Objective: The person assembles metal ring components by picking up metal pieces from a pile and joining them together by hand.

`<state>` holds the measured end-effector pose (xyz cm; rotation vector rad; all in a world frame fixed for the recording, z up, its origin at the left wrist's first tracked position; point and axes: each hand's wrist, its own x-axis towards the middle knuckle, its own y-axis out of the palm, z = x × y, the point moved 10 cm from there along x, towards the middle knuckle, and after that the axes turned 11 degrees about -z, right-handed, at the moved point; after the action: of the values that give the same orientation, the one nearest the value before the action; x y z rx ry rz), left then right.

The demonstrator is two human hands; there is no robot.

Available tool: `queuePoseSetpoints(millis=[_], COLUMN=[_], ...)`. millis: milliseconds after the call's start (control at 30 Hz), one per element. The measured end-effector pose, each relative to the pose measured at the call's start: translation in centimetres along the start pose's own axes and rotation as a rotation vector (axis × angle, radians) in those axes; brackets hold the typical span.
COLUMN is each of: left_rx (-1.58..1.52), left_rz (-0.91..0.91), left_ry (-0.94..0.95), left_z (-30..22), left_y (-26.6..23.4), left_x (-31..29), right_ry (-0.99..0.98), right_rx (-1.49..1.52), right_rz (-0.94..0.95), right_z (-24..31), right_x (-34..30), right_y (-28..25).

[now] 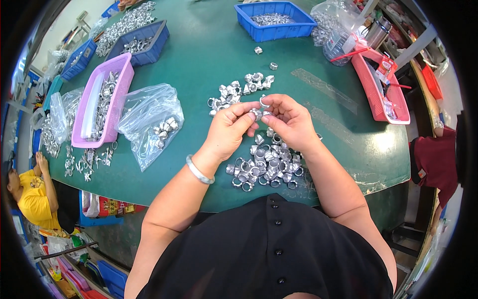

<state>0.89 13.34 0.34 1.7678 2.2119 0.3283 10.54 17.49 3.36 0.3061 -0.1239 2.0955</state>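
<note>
My left hand [230, 125], with a pale bangle [199, 171] at its wrist, pinches a silver metal ring [256, 114] between thumb and fingertips. Close against it, my right hand [290, 119] is closed too, with another silver ring [264, 101] at its index finger and thumb. Fingertips hide part of both pieces. Below the hands, near the table's front edge, lies a pile of chunky silver rings [266, 164]. Just beyond them is a second, looser group of rings [230, 94]. Two single rings [273, 66] lie farther off.
A clear plastic bag [149, 119] with several rings lies left, beside a pink basket [127, 74] of metal parts. Blue trays [259, 34] stand at the far side, a red-pink basket [366, 92] at right. A person in yellow [37, 199] sits at the left edge.
</note>
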Motion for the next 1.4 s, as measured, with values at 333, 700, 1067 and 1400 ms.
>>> queuePoseSetpoints(millis=[333, 700, 1067, 1400], left_rx=[-0.267, 0.0, 0.07, 0.34], left_rz=[0.008, 0.013, -0.015, -0.082], left_ry=[-0.076, 0.167, 0.312, 0.473], left_z=[0.1, -1.5, -2.6, -3.0], left_y=[0.0, 0.3, 0.4, 0.0], left_x=[0.2, -0.1, -0.2, -0.4], right_ry=[-0.049, -0.061, -0.083, -0.064], right_rx=[-0.011, -0.054, -0.043, -0.031], right_rz=[-0.056, -0.059, -0.095, -0.079], right_z=[0.1, 0.2, 0.5, 0.2], right_x=[0.1, 0.1, 0.3, 0.3], right_y=[-0.4, -0.5, -0.9, -0.7])
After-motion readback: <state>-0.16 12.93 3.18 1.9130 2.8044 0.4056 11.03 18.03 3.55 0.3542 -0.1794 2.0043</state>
